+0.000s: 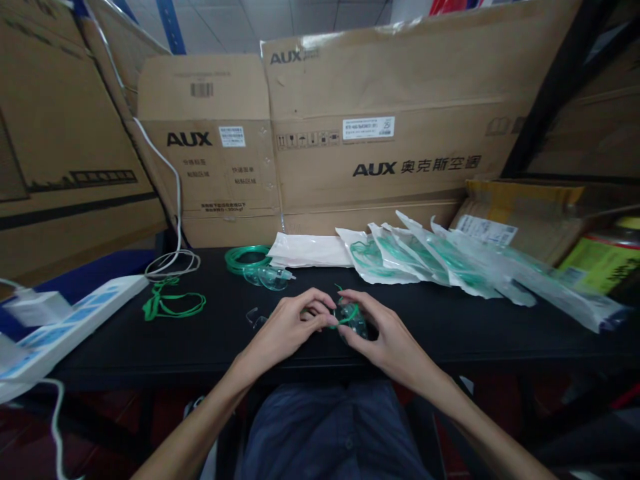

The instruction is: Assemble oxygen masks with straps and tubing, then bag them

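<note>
My left hand [293,325] and my right hand [377,333] meet over the front of the black table [450,327]. Between them sits a small clear plastic mask [354,322] with a green elastic strap [345,313]. My right hand cups the mask from the right. My left fingers pinch the green strap at its left side. Both hands are closed on it. A small clear part [253,317] lies just left of my left hand.
Behind my hands lie a coil of green tubing with a clear mask [253,263], a white pouch [307,252] and a row of several sealed bags [450,263]. Loose green straps [170,303] lie left, beside a white power strip [65,323]. Cardboard boxes [380,120] wall the back.
</note>
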Available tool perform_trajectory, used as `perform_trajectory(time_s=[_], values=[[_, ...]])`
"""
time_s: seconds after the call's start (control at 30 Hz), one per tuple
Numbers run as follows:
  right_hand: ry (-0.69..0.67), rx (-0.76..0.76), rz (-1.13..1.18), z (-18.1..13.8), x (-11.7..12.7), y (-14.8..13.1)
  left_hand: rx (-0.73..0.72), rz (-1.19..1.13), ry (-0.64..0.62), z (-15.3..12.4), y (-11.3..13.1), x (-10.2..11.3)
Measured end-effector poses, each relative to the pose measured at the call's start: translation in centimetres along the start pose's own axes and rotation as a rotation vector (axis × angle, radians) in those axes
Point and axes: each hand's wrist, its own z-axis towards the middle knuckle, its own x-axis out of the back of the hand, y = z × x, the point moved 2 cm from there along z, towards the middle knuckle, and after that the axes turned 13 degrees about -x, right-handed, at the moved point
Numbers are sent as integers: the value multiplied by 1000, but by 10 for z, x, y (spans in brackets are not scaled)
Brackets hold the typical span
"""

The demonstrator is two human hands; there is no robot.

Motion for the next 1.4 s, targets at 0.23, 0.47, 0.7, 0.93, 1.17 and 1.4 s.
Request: perform_trajectory(time_s=[0.23, 0.47, 0.7, 0.93, 1.17, 1.4], values=[[22, -26, -19, 2, 2, 0, -56, 339, 59, 0, 9, 9], [32, -46, -6, 1, 6, 2, 38, 725, -92, 41, 4, 13], [-5, -54, 148, 2, 2, 15, 130, 785, -238, 96, -24, -4], [79, -217, 229, 10, 6, 27, 45, 637, -193, 86, -24, 12], [95, -352, 352, 17, 6, 26, -127, 301, -59, 44, 33, 24], [-58, -412, 587, 20, 8, 21, -249, 430, -127, 28, 52, -4]])
